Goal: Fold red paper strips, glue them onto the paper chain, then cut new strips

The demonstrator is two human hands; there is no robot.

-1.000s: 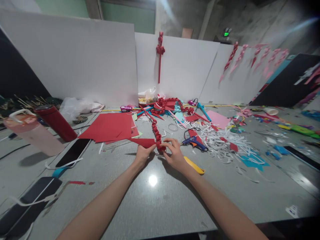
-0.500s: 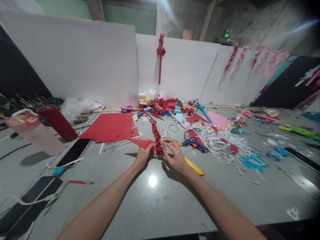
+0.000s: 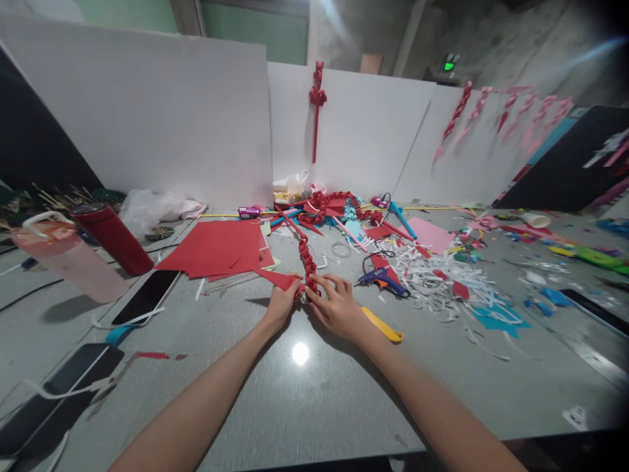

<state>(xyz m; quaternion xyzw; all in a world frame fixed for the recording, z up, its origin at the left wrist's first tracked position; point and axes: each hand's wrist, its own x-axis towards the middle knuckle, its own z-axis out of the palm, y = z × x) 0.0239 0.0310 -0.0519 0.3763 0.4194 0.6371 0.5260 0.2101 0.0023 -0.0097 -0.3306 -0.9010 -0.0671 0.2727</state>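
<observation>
A curled red paper chain (image 3: 307,255) runs away from me across the middle of the grey table. At its near end my left hand (image 3: 285,298) pinches the paper, and a pointed red strip (image 3: 272,276) sticks out to the left from its fingertips. My right hand (image 3: 334,303) is closed at the right side of the same end, its fingertips against the red paper. The fingers partly hide this end and a pale ring there.
Red sheets (image 3: 216,248) lie to the left, near a phone (image 3: 147,298), a red flask (image 3: 115,242) and a pink bottle (image 3: 71,259). To the right are a glue gun (image 3: 383,280), a yellow cutter (image 3: 382,326) and white paper shreds (image 3: 427,282).
My right hand has moved left, and its fingers, apart before, have closed in on the near end of the red chain. My left hand has stayed nearly in place.
</observation>
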